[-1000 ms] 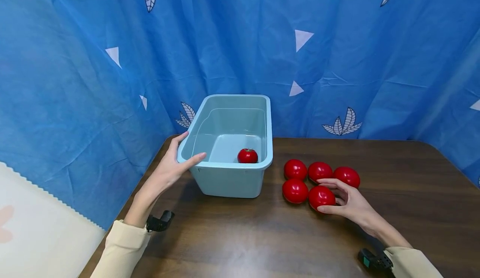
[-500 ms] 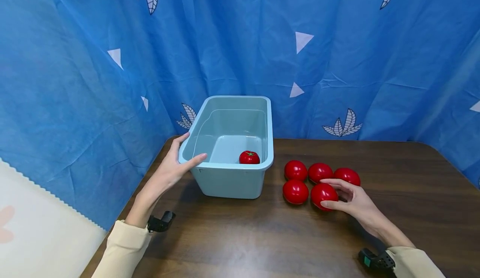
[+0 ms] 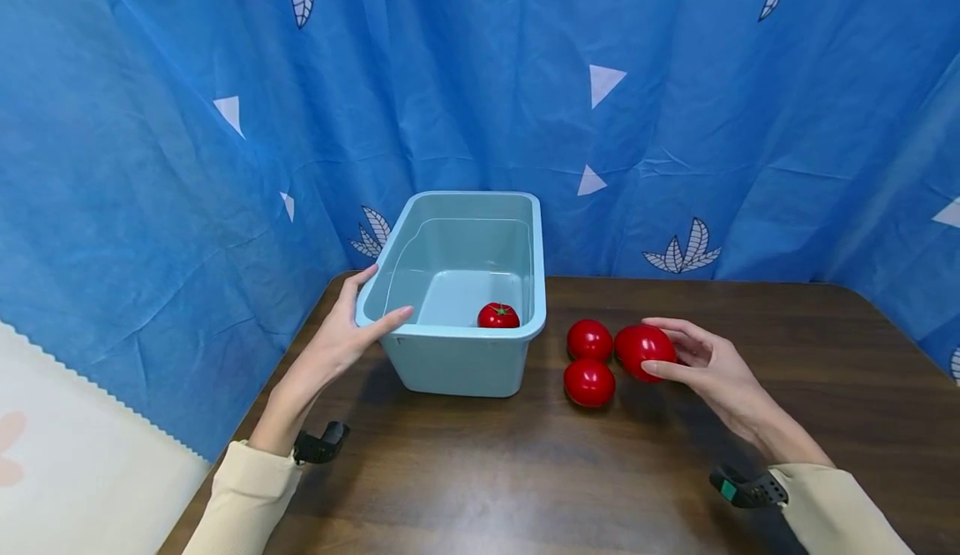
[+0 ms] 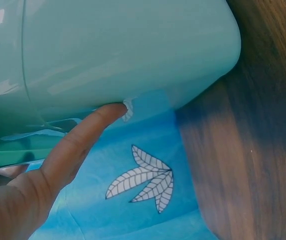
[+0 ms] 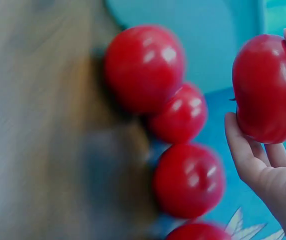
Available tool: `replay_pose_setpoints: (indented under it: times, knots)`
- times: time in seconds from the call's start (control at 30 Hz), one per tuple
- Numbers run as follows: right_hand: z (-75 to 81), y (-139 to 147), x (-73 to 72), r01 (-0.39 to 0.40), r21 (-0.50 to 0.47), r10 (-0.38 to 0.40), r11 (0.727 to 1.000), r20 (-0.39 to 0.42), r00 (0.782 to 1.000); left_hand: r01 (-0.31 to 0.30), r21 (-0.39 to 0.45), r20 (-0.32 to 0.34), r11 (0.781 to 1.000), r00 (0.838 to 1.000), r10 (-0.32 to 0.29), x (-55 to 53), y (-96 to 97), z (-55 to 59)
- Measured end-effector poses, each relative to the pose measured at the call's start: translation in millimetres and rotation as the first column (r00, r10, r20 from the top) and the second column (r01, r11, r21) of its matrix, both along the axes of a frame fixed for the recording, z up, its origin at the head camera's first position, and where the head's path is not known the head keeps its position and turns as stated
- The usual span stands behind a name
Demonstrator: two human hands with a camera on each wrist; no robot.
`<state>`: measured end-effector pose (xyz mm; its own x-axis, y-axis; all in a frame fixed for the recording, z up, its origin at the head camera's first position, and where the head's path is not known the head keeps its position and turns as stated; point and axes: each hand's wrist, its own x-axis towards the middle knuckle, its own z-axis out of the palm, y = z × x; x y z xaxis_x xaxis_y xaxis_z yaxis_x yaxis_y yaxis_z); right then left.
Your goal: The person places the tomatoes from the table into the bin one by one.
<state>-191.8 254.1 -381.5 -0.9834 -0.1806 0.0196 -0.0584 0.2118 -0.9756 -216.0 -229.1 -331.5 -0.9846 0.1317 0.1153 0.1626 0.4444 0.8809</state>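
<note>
Head view: left of centre, the left hand (image 3: pixel 347 328) clasps the corner of the blue bin (image 3: pixel 457 363); right of centre, the right hand (image 3: pixel 703 359) grasps a tomato (image 3: pixel 640 350).
Left wrist view: a finger (image 4: pixel 94 121) crosses lower left against the bin.
Right wrist view: four other tomatoes (image 5: pixel 145 70), centre.
Judged step: lifting; the next move calls for a secure grip above neighbours.

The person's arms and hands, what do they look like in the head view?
The left sleeve and right sleeve are cream. The left wrist device is black; the right wrist device is black with a green patch. Both hands are ungloved.
</note>
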Motion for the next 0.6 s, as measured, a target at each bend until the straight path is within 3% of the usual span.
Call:
replay_pose_setpoints:
  times: [0.3,0.6]
  knots:
    - [45.9,-41,-19.8,-0.063,-0.133,0.058,0.989,-0.040,0.998,-0.009,-0.001,0.017,1.000,1.000,0.009,2.3,0.5,-0.3]
    - [87.9,-90,-44.4,-0.136,-0.257,0.116,0.957,-0.089,0.989,-0.004,-0.018,0.023,1.000,1.000,0.005,4.0,3.2,1.5]
